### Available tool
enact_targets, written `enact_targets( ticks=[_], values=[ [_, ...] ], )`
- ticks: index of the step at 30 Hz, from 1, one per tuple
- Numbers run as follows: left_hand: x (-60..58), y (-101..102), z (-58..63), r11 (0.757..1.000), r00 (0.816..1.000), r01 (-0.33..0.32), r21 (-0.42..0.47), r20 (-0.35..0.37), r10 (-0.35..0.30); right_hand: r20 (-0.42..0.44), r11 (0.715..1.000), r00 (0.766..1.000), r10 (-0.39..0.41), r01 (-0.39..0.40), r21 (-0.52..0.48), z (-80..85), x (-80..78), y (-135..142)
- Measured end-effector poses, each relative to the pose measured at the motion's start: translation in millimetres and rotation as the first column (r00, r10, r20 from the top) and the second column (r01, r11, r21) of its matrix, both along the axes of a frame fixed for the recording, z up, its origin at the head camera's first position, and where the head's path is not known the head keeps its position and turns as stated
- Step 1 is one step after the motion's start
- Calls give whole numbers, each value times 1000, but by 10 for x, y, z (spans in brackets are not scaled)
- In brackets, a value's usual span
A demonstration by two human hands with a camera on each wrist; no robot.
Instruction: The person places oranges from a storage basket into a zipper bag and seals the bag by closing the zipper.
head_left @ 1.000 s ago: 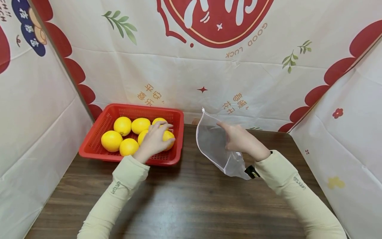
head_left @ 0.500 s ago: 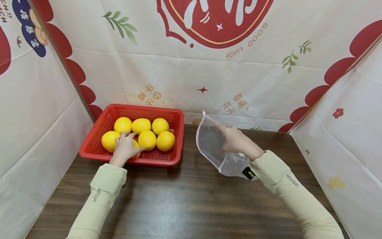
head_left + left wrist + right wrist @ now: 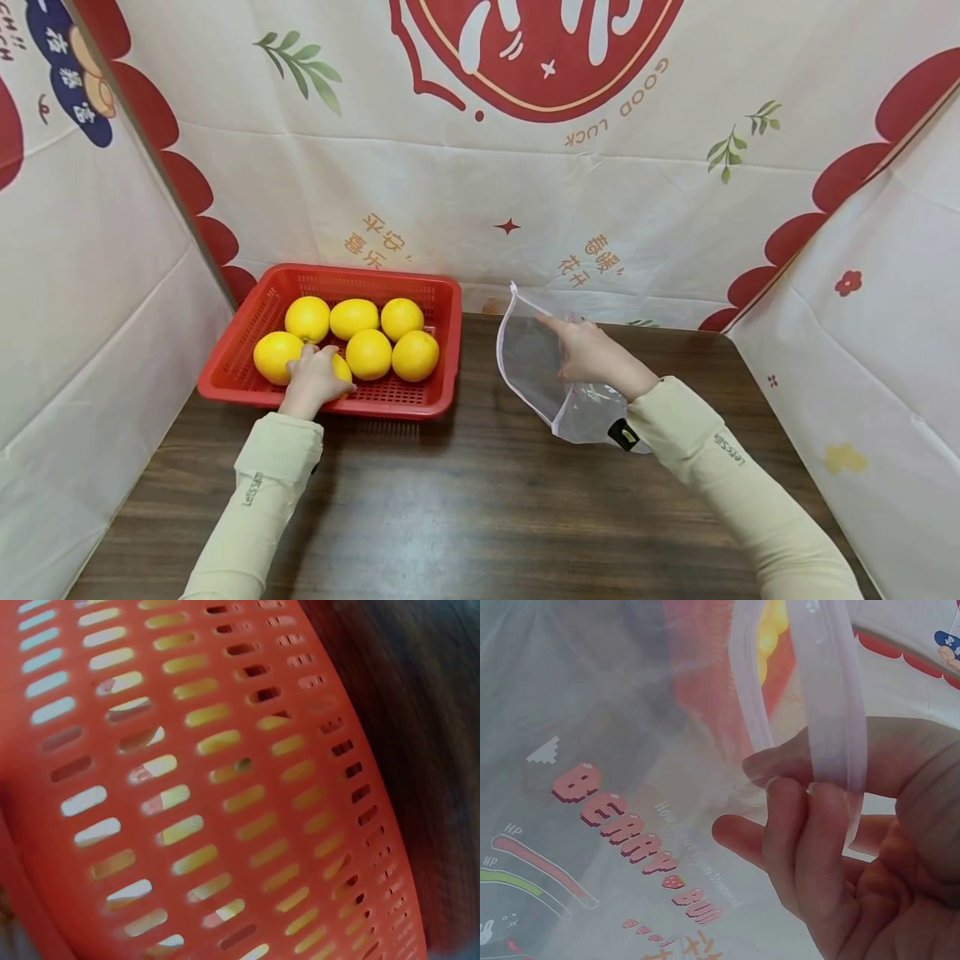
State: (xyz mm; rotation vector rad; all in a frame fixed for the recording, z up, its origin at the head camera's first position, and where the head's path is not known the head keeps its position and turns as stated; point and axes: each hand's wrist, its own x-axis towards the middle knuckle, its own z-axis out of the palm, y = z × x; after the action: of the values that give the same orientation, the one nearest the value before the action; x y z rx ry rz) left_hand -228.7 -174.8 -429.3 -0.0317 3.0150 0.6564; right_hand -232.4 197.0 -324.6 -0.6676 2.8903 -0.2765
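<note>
In the head view, my left hand reaches over the front wall of a red plastic basket. Its fingers curl round a yellow citrus fruit inside, which the hand partly hides. Several similar fruits lie beside it. The left wrist view shows only the basket's slotted wall, with yellow behind the slots. My right hand holds a clear zip bag by its rim, the mouth gaping toward the basket. Close up in the right wrist view, the thumb and fingers pinch the pale zip strip.
A dark wooden table lies under everything. White printed cloth stands behind and along both sides. A black tag-like patch shows near the bag's lower end.
My left hand has moved left from the fruits at the basket's right side to the front fruit and now grips it. My right hand and the bag have shifted only slightly.
</note>
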Motion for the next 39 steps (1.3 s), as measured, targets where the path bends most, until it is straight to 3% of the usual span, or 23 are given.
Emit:
enact_targets(
  ticks=[13, 28, 32, 39],
  values=[
    [-57, 7, 31, 996, 997, 49, -70, 67, -44, -15, 1000, 1000, 10, -10, 11, -10, 7, 1],
    [23, -22, 54, 999, 996, 13, -44, -82, -16, 9, 1000, 1000, 6, -6, -6, 8, 6, 7],
    [73, 11, 138, 1000, 989, 7, 4, -147, -7, 4, 1000, 1000, 13, -13, -7, 7, 12, 12],
    [137, 294, 437, 991, 968, 63, 116, -248, -32, -11, 1000, 1000, 21, -21, -3, 7, 12, 0]
  ],
)
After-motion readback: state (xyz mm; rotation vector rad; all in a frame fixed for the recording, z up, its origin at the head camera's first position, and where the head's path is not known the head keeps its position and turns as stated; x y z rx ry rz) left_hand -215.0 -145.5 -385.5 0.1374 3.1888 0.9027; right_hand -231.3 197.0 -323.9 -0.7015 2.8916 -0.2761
